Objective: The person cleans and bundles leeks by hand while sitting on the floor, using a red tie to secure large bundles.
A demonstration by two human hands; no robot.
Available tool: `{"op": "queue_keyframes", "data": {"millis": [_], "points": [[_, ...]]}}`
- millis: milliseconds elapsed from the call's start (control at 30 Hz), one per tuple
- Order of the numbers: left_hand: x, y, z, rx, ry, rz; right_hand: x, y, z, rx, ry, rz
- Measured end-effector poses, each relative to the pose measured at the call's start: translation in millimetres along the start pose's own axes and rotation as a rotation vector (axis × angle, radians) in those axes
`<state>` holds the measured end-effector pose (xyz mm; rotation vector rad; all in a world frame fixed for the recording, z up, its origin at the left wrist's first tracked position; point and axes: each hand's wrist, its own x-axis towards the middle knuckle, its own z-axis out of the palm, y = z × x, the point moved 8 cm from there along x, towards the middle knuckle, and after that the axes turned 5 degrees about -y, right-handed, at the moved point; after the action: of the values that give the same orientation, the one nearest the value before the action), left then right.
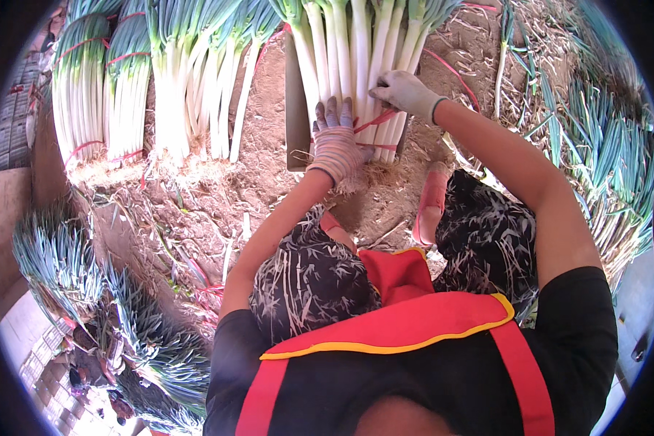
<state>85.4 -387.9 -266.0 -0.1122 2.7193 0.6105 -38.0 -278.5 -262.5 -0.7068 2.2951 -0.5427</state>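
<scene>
A bundle of long white-stemmed green onions (331, 60) lies in front of me over a grey metal tray or plate (296, 125), roots towards me. My left hand (335, 141), in a striped glove with grey fingertips, lies flat on the lower stems, fingers apart. The thumb reaches near the lower red tie. My right hand (406, 92), in a pale glove, is curled over the right side of the stems. A red plastic tie (375, 121) crosses the stems and runs up under that hand, which appears to grip it. Its far end is hidden.
Tied onion bundles (79, 103) and looser onions (171, 103) lie at the left. More onions are heaped at the right (610, 141) and lower left (158, 349). Roots and scraps litter the soil-covered ground (261, 114). My knees (316, 278) flank the near side.
</scene>
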Motion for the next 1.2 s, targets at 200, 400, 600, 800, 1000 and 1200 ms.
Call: {"op": "queue_keyframes", "data": {"millis": [200,400,600,800,1000,1200], "points": [[1.6,-11.5,1.9,-0.009,-0.015,0.045,8.1,-12.3,6.8,0.11,-0.012,-0.037],[8.3,-19.3,4.7,-0.098,-0.023,0.06,16.4,-9.9,8.8,-0.045,0.037,-0.053],[5.4,-17.3,-0.5,-0.118,-0.057,0.058,6.1,-11.2,13.3,-0.06,0.033,0.019],[6.0,-21.5,-1.3,-0.135,-0.018,0.095,16.0,1.9,6.0,0.111,-0.023,-0.069],[5.2,-22.8,-0.5,-0.095,0.029,0.128,-14.0,27.8,2.6,0.322,-0.25,0.21],[2.4,-24.7,1.1,-0.135,0.027,0.11,-19.8,-1.0,21.9,0.052,-0.261,-0.056]]}}
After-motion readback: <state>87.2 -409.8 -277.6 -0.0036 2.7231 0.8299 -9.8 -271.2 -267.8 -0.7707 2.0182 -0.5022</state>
